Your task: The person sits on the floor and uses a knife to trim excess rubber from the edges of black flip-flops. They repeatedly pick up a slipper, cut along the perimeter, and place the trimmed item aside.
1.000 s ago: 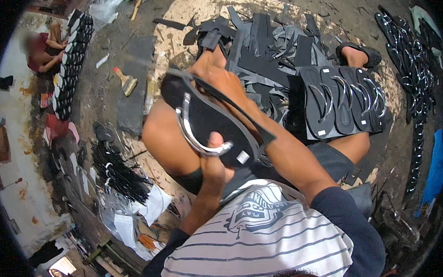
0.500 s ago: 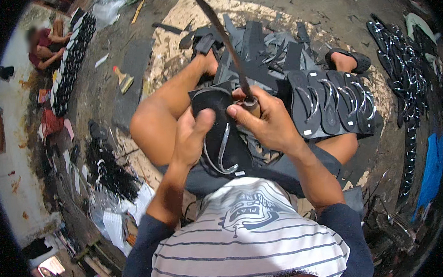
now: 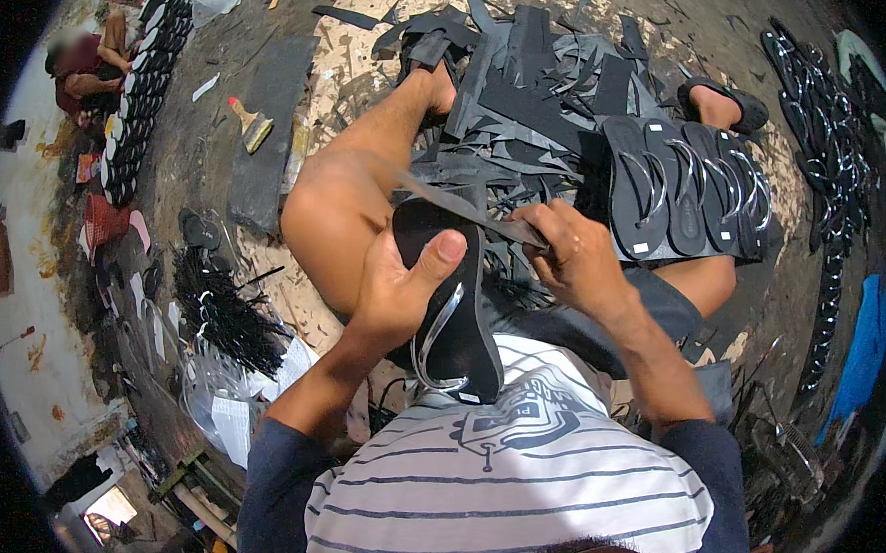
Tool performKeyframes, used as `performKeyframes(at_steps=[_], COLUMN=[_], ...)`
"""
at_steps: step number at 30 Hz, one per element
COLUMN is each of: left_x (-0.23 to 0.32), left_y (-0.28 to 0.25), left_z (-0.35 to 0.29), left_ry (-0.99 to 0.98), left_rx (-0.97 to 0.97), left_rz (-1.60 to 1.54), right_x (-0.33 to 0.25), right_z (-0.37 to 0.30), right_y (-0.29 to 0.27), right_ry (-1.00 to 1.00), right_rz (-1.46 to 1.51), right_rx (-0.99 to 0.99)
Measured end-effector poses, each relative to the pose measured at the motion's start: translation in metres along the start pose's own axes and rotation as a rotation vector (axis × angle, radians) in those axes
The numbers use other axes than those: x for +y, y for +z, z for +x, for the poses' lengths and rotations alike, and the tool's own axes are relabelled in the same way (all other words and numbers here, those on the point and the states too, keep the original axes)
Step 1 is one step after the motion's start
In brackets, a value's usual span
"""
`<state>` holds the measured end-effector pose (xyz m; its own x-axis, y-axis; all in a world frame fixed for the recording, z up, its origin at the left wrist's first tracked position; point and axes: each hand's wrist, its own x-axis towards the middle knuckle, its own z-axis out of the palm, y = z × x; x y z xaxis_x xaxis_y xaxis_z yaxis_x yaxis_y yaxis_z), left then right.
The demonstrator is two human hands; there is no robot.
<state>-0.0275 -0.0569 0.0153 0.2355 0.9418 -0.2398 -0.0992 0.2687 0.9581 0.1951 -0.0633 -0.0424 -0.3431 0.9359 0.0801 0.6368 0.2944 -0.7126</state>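
My left hand grips a black sandal with a silver thong strap, its thumb lying over the top of the sole. The sandal stands lengthwise in front of my shirt, its strap end toward me. A long-bladed knife is in my closed right hand. Its blade, smeared by motion, slants across the sandal's far right edge, and its tip reaches over toward my left knee. Fingers hide the knife's handle. Whether the blade touches the sole is hard to tell.
Black offcuts are heaped between my feet. Several finished sandals lie in a row by my right leg, with more strung sandals farther right. A paintbrush rests on a dark sheet at left. Another person sits at far left beside stacked sandals.
The knife has swung down from upright to lie across the sandal's far end. My right hand has turned over and moved slightly right. The sandal has come a little nearer me.
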Motion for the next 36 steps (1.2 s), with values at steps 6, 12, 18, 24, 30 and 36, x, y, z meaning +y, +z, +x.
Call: performKeyframes(at_steps=[6,12,18,24,30,36], left_x=[0.005,0.009,0.007,-0.06,-0.023,-0.03], left_y=[-0.007,-0.003,-0.006,-0.015,0.067,0.062], left_z=[-0.004,-0.007,0.008,0.025,0.052,0.062], left_ry=[-0.045,-0.073,-0.128,-0.172,0.048,-0.065], left_rx=[-0.04,-0.199,-0.198,-0.234,0.251,0.266], left_rz=[0.005,0.095,0.217,0.091,-0.55,-0.718], right_x=[-0.029,-0.035,-0.04,-0.019,-0.036,0.016], right_z=[0.041,0.088,0.079,0.03,0.007,-0.038], right_y=[-0.044,-0.027,-0.065,-0.082,-0.035,0.028], right_ry=[-0.097,-0.278,0.095,0.445,0.391,0.173], right_rz=[-0.085,0.054,0.519,1.043,0.876,0.127], right_rx=[-0.263,-0.209,-0.298,0.266,0.225,0.406])
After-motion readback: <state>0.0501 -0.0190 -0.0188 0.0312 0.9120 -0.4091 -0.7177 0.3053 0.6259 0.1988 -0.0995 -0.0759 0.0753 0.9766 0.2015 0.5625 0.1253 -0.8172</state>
